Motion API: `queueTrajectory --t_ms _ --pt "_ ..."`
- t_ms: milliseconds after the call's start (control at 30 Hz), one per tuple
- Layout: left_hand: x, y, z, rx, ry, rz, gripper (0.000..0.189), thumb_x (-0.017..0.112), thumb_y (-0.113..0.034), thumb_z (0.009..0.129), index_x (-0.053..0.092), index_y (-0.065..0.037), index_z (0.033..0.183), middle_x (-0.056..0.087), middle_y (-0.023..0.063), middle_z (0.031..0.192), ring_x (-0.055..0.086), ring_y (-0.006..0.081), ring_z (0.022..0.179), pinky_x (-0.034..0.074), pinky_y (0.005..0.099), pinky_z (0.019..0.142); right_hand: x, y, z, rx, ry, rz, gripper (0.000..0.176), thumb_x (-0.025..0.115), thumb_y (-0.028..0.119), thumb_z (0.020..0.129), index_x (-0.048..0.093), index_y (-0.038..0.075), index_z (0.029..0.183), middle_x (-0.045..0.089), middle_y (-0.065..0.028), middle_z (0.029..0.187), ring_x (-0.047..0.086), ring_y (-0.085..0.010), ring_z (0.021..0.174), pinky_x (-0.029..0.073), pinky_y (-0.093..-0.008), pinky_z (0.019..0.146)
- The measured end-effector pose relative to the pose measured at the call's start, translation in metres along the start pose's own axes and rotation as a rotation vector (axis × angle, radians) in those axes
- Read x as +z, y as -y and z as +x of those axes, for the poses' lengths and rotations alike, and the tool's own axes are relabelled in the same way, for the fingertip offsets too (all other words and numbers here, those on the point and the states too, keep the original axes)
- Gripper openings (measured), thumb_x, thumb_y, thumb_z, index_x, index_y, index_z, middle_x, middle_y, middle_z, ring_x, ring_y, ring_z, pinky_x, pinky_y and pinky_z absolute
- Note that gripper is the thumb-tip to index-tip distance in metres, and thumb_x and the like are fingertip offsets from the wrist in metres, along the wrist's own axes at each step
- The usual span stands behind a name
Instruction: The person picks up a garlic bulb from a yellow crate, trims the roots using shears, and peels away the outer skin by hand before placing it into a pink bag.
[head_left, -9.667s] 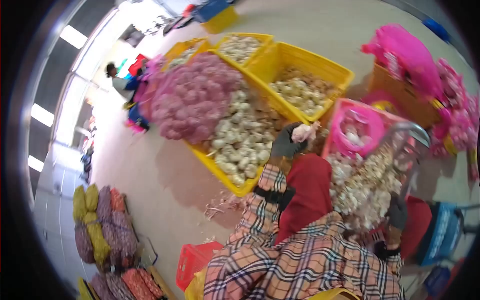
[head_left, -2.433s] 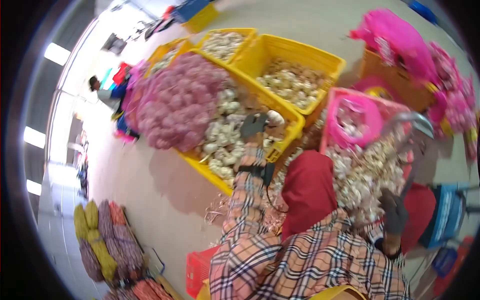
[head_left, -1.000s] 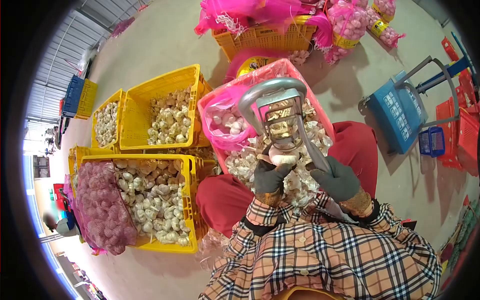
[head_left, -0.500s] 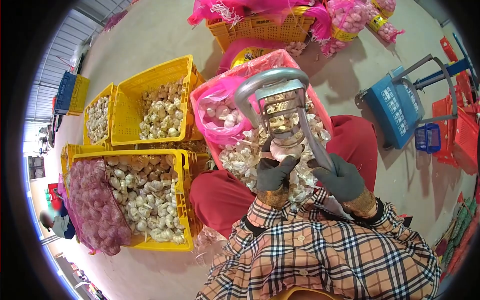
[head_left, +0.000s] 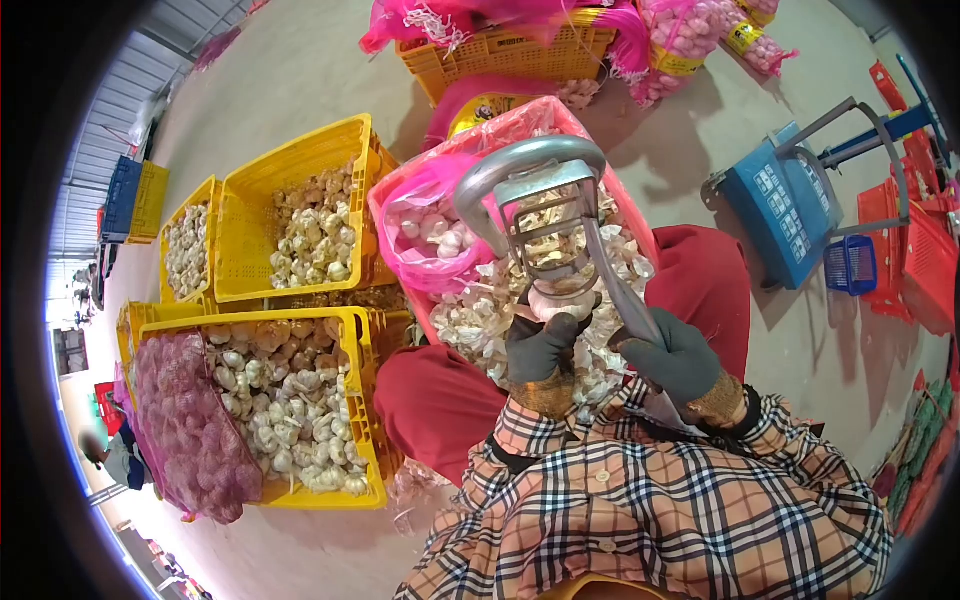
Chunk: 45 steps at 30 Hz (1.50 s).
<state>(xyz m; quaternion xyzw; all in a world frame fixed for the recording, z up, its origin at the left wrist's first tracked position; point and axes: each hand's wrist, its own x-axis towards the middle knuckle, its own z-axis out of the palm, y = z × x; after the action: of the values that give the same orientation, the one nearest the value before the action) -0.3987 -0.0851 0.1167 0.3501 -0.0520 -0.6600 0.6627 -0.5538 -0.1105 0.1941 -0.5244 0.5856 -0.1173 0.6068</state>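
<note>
My left hand [head_left: 543, 349], in a dark glove, is closed round a garlic bulb [head_left: 562, 303]. The bulb sits against the lower end of a metal tool [head_left: 545, 225] with a curved tube and a barred frame. My right hand [head_left: 676, 362], also gloved, is wrapped round the tool's handle. Beneath both hands stands a pink crate [head_left: 640, 232] lined with plastic and full of garlic skins [head_left: 467, 325]. A pink mesh bag [head_left: 400, 262] holding bulbs lies open at the crate's left side.
Yellow crates [head_left: 240, 262] of garlic stand at the left, one with a purple mesh sack [head_left: 190, 425] over its edge. A blue platform scale [head_left: 775, 215] and a blue basket [head_left: 850, 265] are at the right. Another person [head_left: 122, 460] is at the far left.
The view has shifted slightly. The garlic bulb sits a little differently at the tool's end, and both hands keep their grip.
</note>
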Motion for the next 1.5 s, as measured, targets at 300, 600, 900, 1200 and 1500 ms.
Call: queueTrajectory --t_ms 300,600,900,1200,1500 --pt "0.002 0.001 0.008 0.043 0.083 -0.106 0.046 0.059 -0.005 0.081 0.040 0.005 0.121 0.054 0.0146 0.111 0.056 0.0257 0.099 0.047 0.0355 0.088 0.005 -0.044 0.040 -0.176 -0.039 -0.115 0.031 0.062 0.032 0.080 0.054 0.005 0.090 0.052 -0.0024 0.064 0.051 -0.0099 0.062 0.042 -0.0289 0.056" --pt "-0.025 0.014 0.022 0.292 0.049 0.219 0.047 0.066 0.009 0.067 0.049 0.000 0.109 0.056 0.0087 0.099 0.057 0.0187 0.088 0.049 0.0312 0.078 0.018 -0.049 0.069 -0.394 -0.143 0.090 0.026 0.064 0.019 0.077 0.057 0.002 0.096 0.055 -0.0003 0.071 0.048 -0.0058 0.065 0.041 -0.0232 0.058" --pt "-0.005 0.017 0.036 0.571 0.052 0.582 0.043 0.077 -0.003 0.059 0.053 0.003 0.095 0.055 0.0028 0.081 0.052 0.0115 0.069 0.045 0.0245 0.059 0.000 -0.002 0.008 0.005 0.126 0.287 0.036 0.059 0.036 0.081 0.058 0.001 0.084 0.046 0.0001 0.050 0.042 -0.0093 0.036 0.035 -0.0228 0.035" --pt "0.010 0.000 0.051 0.474 -0.103 0.883 0.036 0.075 -0.015 0.062 0.061 0.000 0.091 0.065 0.0096 0.086 0.062 0.0147 0.073 0.049 0.0288 0.066 0.015 -0.019 0.012 -0.168 -0.100 0.025 0.040 0.058 0.039 0.080 0.057 0.000 0.087 0.052 -0.0046 0.057 0.052 -0.0160 0.048 0.040 -0.0293 0.044" --pt "0.006 -0.011 0.054 0.709 -0.109 1.251 0.036 0.076 -0.024 0.057 0.064 -0.003 0.085 0.066 0.0117 0.080 0.063 0.0220 0.073 0.050 0.0326 0.067 0.024 -0.051 0.072 -0.417 -0.385 -0.374 0.039 0.059 0.040 0.079 0.052 0.006 0.097 0.058 -0.0175 0.074 0.059 -0.0330 0.069 0.044 -0.0383 0.060"
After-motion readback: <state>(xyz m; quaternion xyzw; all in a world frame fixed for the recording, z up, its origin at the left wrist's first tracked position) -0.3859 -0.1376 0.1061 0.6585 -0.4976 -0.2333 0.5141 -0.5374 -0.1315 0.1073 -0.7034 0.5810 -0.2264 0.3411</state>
